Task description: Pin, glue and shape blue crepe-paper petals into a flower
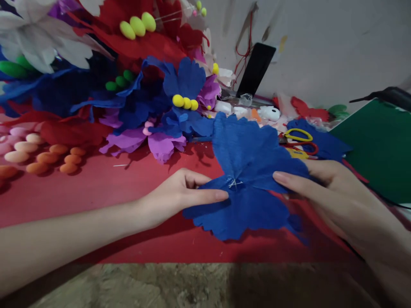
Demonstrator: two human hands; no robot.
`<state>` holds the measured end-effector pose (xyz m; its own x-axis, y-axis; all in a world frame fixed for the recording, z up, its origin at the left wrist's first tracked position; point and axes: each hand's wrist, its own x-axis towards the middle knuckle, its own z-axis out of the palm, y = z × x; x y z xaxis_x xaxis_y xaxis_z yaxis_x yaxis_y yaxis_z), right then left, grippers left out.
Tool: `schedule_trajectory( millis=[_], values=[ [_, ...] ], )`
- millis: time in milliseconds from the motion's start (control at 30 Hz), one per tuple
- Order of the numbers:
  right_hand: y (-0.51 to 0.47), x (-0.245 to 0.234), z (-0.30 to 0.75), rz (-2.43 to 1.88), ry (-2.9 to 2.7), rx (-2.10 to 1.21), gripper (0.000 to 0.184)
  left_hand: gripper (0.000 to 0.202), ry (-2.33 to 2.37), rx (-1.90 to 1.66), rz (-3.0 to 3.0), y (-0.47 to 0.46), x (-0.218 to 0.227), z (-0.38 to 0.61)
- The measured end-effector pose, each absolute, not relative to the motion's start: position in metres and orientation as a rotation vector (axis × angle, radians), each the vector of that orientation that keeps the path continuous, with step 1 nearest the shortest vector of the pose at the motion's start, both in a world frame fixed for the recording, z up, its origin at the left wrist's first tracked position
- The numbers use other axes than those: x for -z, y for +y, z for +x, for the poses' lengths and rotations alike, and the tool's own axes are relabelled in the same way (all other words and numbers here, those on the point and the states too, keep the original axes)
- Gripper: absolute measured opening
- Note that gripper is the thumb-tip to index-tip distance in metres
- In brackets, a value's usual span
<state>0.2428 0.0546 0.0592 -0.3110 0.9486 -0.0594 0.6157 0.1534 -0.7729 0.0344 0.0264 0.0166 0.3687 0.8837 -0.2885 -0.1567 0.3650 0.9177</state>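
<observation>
A blue crepe-paper butterfly [250, 149] with scalloped wing edges is held up between my hands, above the red tabletop. White thread or wire crosses at its middle. My left hand [189, 190] pinches it by the left side, thumb on top close to the white stitches. On the right, my right hand [324, 188] grips a wing with the thumb over it; its other fingers are mostly hidden beneath the paper.
Paper butterflies in red, blue, white and purple pile up at the back left, some with yellow beads [185, 102]. Orange beads [48, 157] lie at left near a needle [120, 165]. Yellow-handled scissors [298, 135], a black phone [256, 70] and a green board [375, 149] are at right.
</observation>
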Motion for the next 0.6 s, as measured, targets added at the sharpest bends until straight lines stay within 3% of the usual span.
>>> schedule_trajectory(
  millis=[600],
  values=[
    [0.043, -0.054, 0.230, -1.484, -2.113, -1.101, 0.041, 0.025, 1.044, -0.719, 0.911, 0.015, -0.022, 0.038]
  ],
)
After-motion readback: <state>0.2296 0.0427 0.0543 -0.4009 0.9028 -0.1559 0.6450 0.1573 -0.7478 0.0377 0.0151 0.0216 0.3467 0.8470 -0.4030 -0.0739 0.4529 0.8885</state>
